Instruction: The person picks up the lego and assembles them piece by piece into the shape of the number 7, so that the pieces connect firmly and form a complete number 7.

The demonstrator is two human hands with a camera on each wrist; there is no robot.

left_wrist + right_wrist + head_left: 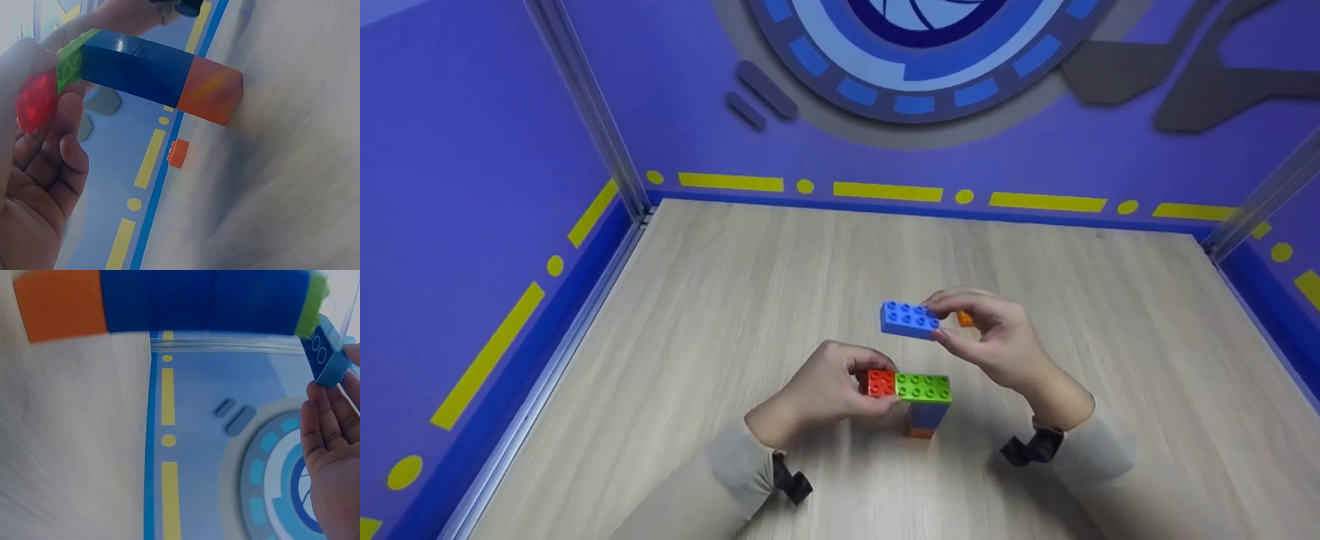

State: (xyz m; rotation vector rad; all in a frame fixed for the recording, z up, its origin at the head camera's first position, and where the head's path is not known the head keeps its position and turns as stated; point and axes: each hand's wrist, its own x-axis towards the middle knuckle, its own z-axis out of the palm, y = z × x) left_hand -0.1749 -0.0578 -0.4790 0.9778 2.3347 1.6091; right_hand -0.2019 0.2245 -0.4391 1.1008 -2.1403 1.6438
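My left hand pinches a red brick at the left end of a green brick. That green brick caps an upright tower and overhangs it, its hollow underside partly showing in the left wrist view. Below it the tower has dark blue bricks and an orange brick at the foot, on the table. Behind and above the green brick, my right hand holds a blue eight-stud brick by its right end, between thumb and fingers, studs up.
Another orange brick lies on the wooden table beyond the right hand, partly covered by it. Blue-purple panels with yellow marks wall the table at the back and sides.
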